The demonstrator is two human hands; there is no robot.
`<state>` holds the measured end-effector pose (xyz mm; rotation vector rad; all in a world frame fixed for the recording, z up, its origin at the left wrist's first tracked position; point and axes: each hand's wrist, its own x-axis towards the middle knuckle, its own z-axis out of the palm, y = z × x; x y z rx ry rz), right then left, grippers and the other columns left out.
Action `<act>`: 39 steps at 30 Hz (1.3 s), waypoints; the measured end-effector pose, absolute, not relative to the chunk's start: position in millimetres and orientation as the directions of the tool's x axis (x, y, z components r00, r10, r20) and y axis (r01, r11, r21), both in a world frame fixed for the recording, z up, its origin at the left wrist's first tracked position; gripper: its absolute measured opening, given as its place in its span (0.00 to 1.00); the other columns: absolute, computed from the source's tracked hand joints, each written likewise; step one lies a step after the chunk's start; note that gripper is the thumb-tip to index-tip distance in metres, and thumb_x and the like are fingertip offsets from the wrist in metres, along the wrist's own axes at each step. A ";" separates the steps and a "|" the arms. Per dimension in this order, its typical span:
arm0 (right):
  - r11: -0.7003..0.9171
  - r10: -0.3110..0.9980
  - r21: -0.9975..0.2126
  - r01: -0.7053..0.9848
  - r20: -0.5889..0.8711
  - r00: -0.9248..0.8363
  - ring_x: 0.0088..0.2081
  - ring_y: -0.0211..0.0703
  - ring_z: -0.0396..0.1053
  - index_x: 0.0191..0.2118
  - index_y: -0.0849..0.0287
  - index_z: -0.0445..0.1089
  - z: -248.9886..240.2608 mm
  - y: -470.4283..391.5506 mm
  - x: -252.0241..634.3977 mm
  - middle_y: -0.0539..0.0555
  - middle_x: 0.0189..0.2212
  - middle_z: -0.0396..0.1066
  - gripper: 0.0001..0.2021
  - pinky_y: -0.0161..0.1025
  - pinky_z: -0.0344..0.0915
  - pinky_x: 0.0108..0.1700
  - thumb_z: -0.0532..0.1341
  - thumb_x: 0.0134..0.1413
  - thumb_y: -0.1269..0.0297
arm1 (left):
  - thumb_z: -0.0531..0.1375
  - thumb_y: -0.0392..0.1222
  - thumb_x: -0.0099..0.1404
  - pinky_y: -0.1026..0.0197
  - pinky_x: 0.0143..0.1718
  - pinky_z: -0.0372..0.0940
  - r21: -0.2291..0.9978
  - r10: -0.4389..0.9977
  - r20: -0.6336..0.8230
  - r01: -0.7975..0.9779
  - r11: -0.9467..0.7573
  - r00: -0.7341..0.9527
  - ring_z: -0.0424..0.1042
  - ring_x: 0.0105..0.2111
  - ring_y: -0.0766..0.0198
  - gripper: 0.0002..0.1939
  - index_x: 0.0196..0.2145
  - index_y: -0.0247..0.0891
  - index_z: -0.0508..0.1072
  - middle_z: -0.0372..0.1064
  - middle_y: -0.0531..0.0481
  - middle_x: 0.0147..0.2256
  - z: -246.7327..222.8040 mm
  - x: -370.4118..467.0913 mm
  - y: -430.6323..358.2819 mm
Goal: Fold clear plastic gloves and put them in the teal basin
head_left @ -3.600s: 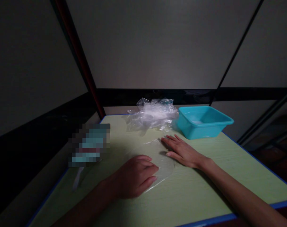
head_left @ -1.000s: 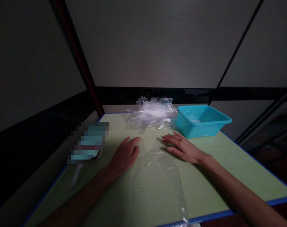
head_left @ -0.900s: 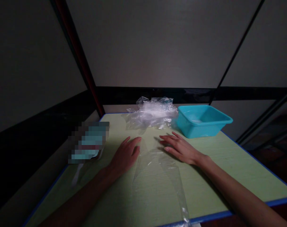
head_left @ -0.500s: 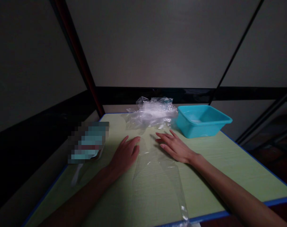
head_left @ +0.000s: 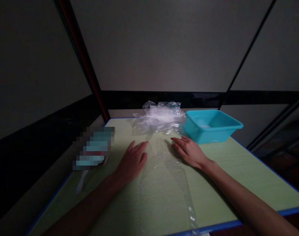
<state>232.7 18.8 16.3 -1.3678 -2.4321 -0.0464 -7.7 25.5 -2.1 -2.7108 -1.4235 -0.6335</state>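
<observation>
A clear plastic bag (head_left: pixel 161 183) lies flat on the light green table (head_left: pixel 220 167), reaching down to the front edge. At its upper left, my left hand (head_left: pixel 131 161) rests with fingers stretched out, the fingertips at the bag's edge. My right hand (head_left: pixel 190 152) is on the other side, palm down, fingers extended and nothing held. Whether that hand touches the plastic is hard to tell. Beyond both hands sits a crumpled heap of clear plastic bags (head_left: pixel 161 118).
A turquoise plastic basin (head_left: pixel 205 135) stands at the back right, close to my right hand. Along the left edge is a blurred-out object (head_left: pixel 94 149), with a whitish strip (head_left: pixel 81 182) below it. Dark-banded panels (head_left: pixel 164 49) rise behind the table.
My right hand has shifted to the right, away from the middle of the bag, uncovering its upper part. My left hand has hardly moved.
</observation>
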 end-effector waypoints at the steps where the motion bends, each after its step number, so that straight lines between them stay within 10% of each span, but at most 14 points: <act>1: 0.505 0.836 -0.135 0.852 0.320 -0.445 0.44 0.43 0.66 0.51 0.66 0.59 16.9 19.2 234.4 0.58 0.41 0.70 0.19 0.43 0.51 0.54 0.42 0.59 0.66 | 0.45 0.34 0.60 0.51 0.57 0.43 0.178 0.788 0.362 0.793 -0.582 0.498 0.61 0.49 0.62 0.20 0.51 0.30 0.58 0.63 0.41 0.49 -2.2 -7.8 25.6; 18: 0.384 0.893 -0.150 0.911 0.311 -0.325 0.43 0.45 0.67 0.53 0.66 0.56 18.5 18.7 235.3 0.59 0.39 0.71 0.19 0.43 0.57 0.49 0.42 0.59 0.65 | 0.45 0.36 0.60 0.50 0.56 0.43 0.222 0.810 0.344 0.797 -0.562 0.475 0.62 0.49 0.62 0.19 0.49 0.33 0.59 0.64 0.43 0.48 -4.8 -8.6 27.0; 39: 0.645 0.760 -0.236 0.726 0.295 -0.579 0.54 0.44 0.55 0.57 0.61 0.51 12.3 18.5 232.6 0.58 0.53 0.57 0.21 0.49 0.47 0.56 0.43 0.60 0.62 | 0.43 0.38 0.62 0.47 0.56 0.40 0.195 0.806 0.269 0.790 -0.582 0.527 0.49 0.57 0.59 0.23 0.55 0.33 0.52 0.53 0.42 0.55 -3.5 -7.7 24.5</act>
